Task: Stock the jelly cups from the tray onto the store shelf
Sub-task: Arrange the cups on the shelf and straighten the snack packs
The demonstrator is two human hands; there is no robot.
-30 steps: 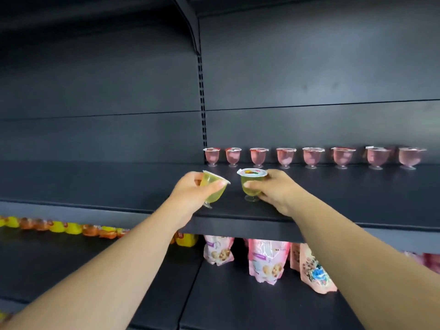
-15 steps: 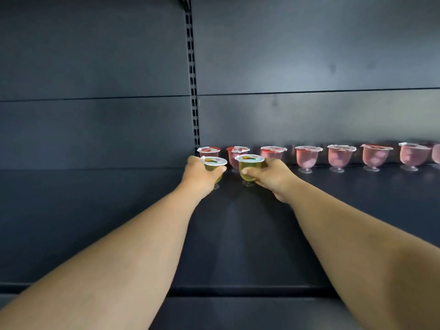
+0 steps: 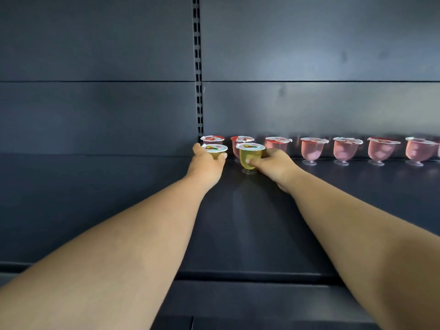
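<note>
- Head view, hands: the left hand (image 3: 207, 160) grips a yellow cup (image 3: 215, 150) from its near side, fingers curled round the bowl so that little but the lid shows. The right hand (image 3: 271, 164) pinches a second yellow cup (image 3: 250, 156) by the bowl, thumb on the near face, other fingers behind.
- Head view, where the cups are: both sit deep on the shelf (image 3: 250, 234), just in front of the pink row (image 3: 342, 150) that lines the back wall (image 3: 309, 108). The right one's foot looks to be touching the shelf. The left one's foot is hidden behind the hand, so I cannot tell whether it has landed.
- Head view, the relation that matters: the cups lie straight ahead of the hands, at the far end of both outstretched arms, each with its axis upright and lid level. The left cup stands just in front of the first pink cup beside the upright (image 3: 197, 67); the right one just in front of the second. The two yellow cups are near each other but apart.
- Head view, judgement: this looks like the start of a second, yellow row. Each hand is equally close to its own cup, so neither needs to cross. The next move is probably a straight release, fingers opening and drawing back toward the body.
- Head view, risk: the narrow feet could tip if a finger drags the bowl, and the pink cups stand close behind.
- The tray is not in view.
</note>
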